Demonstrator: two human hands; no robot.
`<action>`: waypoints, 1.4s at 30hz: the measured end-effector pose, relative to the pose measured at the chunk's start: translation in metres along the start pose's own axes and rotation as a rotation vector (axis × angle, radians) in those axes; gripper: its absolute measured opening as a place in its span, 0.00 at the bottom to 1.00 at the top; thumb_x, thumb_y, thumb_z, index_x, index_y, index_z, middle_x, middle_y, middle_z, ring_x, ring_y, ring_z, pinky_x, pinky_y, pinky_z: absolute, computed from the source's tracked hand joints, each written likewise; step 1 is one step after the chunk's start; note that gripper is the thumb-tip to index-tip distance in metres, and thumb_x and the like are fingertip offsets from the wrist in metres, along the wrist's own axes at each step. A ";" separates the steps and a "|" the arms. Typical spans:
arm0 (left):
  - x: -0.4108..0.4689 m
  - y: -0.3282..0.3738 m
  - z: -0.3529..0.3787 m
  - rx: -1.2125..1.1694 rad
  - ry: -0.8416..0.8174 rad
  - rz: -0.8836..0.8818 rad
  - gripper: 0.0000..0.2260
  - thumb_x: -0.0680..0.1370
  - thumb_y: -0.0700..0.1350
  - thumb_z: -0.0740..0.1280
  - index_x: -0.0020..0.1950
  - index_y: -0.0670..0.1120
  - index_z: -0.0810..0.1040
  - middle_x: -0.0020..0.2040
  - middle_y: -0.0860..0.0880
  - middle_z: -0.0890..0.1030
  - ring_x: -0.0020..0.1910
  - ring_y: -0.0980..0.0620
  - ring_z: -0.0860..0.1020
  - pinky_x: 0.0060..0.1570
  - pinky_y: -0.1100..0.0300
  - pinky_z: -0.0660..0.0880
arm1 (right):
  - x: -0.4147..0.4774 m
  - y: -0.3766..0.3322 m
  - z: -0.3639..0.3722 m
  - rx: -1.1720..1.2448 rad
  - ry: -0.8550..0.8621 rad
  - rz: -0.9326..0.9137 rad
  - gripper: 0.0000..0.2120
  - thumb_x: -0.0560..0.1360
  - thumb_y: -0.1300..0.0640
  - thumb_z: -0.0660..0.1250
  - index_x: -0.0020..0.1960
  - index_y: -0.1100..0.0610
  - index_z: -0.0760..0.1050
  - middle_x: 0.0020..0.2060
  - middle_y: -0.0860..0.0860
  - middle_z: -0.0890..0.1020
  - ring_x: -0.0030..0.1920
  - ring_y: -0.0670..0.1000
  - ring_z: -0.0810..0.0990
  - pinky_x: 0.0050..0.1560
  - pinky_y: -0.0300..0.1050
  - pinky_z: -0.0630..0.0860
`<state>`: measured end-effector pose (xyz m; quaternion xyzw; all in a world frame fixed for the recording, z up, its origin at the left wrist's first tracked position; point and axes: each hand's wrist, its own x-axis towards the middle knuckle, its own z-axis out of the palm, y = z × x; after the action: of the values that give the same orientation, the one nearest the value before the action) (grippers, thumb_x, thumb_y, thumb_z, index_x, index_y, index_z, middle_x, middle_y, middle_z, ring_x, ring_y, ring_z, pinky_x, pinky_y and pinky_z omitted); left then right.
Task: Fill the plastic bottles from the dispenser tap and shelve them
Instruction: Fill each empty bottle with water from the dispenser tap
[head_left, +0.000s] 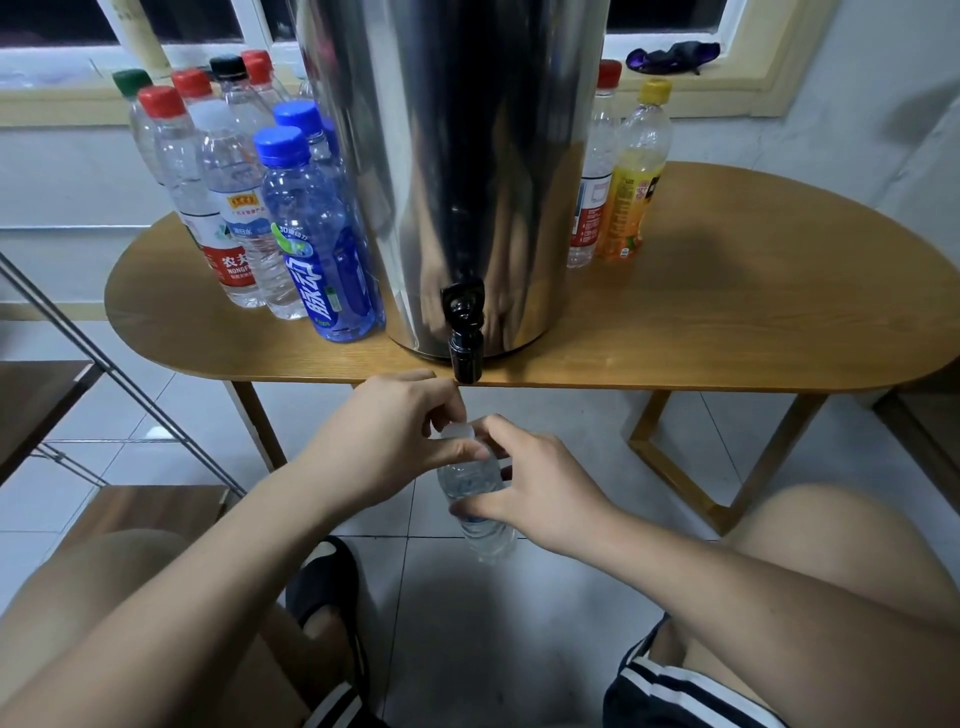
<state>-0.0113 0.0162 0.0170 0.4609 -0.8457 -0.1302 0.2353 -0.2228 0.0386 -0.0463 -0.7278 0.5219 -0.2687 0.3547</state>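
The clear plastic bottle (475, 499) is held in the air below the table edge, at 6 o'clock from the black tap (464, 332) and not touching it. It is tilted, with the neck toward 11 o'clock and the base toward 5 o'clock. Water is visible inside.

The left hand (384, 431) is at the neck, with thumb and curled fingertips pinching the pale cap (458, 432). The right hand (540, 493) grips the bottle body from 3 o'clock, thumb across the near side and fingers wrapped round the far side.

The tap projects from the base of the steel dispenser (457, 156), which stands on the wooden table (727, 322) close to its near edge.

At 9 o'clock from the dispenser stands a group of capped bottles:
- two blue-capped bottles (317, 244), nearest the dispenser;
- red-capped bottles (218, 197), with one green and one black cap behind.

At 3 o'clock from the dispenser stand a red-capped bottle (592, 171) and, just beside it, a yellow-capped bottle (631, 176).

A metal-framed shelf unit (47, 395) is at 9 o'clock from the hands. A dark cloth (672, 54) lies on the window sill at 1 o'clock.
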 end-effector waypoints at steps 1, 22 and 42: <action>0.000 0.001 0.000 0.007 -0.002 -0.003 0.16 0.70 0.63 0.81 0.45 0.54 0.82 0.40 0.58 0.78 0.40 0.59 0.78 0.40 0.62 0.75 | 0.000 0.000 0.000 -0.004 0.001 0.000 0.28 0.65 0.43 0.85 0.58 0.41 0.74 0.51 0.43 0.84 0.51 0.48 0.84 0.53 0.57 0.82; 0.000 0.010 -0.003 0.112 -0.045 0.009 0.14 0.74 0.62 0.78 0.46 0.55 0.80 0.42 0.58 0.77 0.39 0.58 0.76 0.39 0.55 0.75 | -0.004 -0.007 -0.004 0.010 0.002 0.035 0.30 0.65 0.45 0.86 0.62 0.42 0.77 0.53 0.40 0.85 0.52 0.43 0.84 0.55 0.52 0.82; 0.000 0.009 -0.004 -0.009 -0.027 0.033 0.09 0.75 0.58 0.78 0.49 0.55 0.86 0.41 0.60 0.81 0.43 0.62 0.79 0.43 0.67 0.74 | -0.005 -0.011 -0.011 -0.008 0.005 0.027 0.29 0.65 0.45 0.85 0.62 0.41 0.77 0.52 0.40 0.85 0.51 0.43 0.84 0.54 0.51 0.82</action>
<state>-0.0154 0.0214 0.0246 0.4440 -0.8557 -0.1364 0.2280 -0.2271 0.0430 -0.0311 -0.7212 0.5339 -0.2636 0.3540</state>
